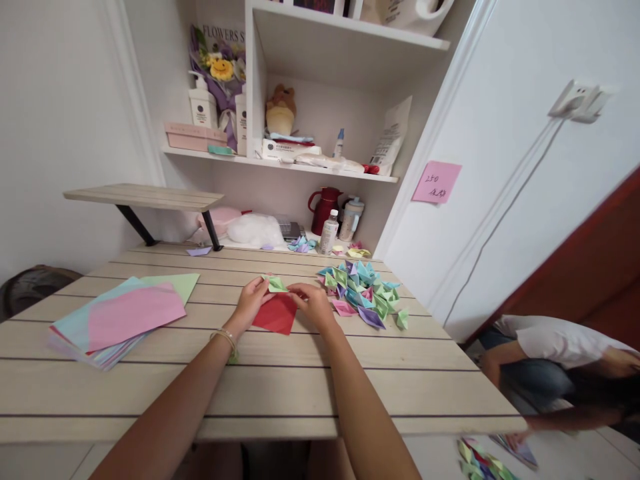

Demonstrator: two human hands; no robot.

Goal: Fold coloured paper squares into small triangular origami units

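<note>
A small light-green folded paper boat (277,285) is held between my two hands above the middle of the table. My left hand (253,299) pinches its left end, fingers closed. On the other end, the fingers of my right hand (311,303) are closed at its right tip. Just below the boat, a red sheet of paper (276,315) lies flat on the table, partly covered by my hands. To the right of my right hand sits a pile of folded paper boats (357,290) in green, blue, purple and pink.
A stack of coloured paper (135,313) lies at the table's left. A raised wooden stand (145,196) is at the back left. Behind are a clear bottle (329,232) and a dark red jug (325,210). Another person (565,360) crouches at the right beside folded papers on the floor (483,460).
</note>
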